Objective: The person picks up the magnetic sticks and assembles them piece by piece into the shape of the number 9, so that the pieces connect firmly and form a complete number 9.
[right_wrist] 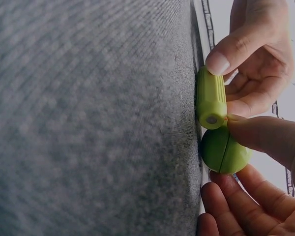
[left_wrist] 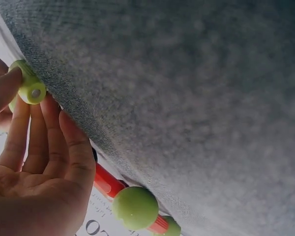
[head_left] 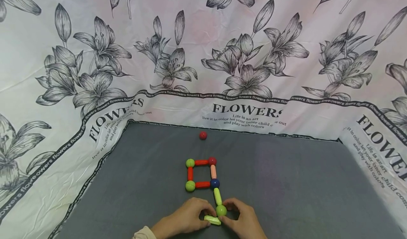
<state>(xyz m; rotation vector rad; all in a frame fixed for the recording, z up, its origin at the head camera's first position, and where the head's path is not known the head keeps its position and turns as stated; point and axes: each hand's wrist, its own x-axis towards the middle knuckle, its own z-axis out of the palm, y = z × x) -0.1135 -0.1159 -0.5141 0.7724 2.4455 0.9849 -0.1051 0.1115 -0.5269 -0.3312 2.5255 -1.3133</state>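
Observation:
My left hand (head_left: 194,216) pinches a short yellow-green magnetic rod (head_left: 212,220) between thumb and fingers, low over the grey surface. A metal disc shows on the rod's end in the right wrist view. My right hand (head_left: 243,219) holds a green ball (head_left: 221,210) between thumb and fingertips, right beside the rod's end. From that ball a second yellow-green rod (head_left: 217,196) runs up to a dark blue ball (head_left: 214,183). The blue ball is one corner of a flat square with red rods (head_left: 203,185), a pink rod (head_left: 213,172), two green balls (head_left: 190,186) and a red ball (head_left: 212,161).
A loose red ball (head_left: 203,135) lies beyond the square, near the back edge of the grey surface (head_left: 152,147). White cloth (head_left: 178,108) printed with flowers and lettering rises behind and along both sides.

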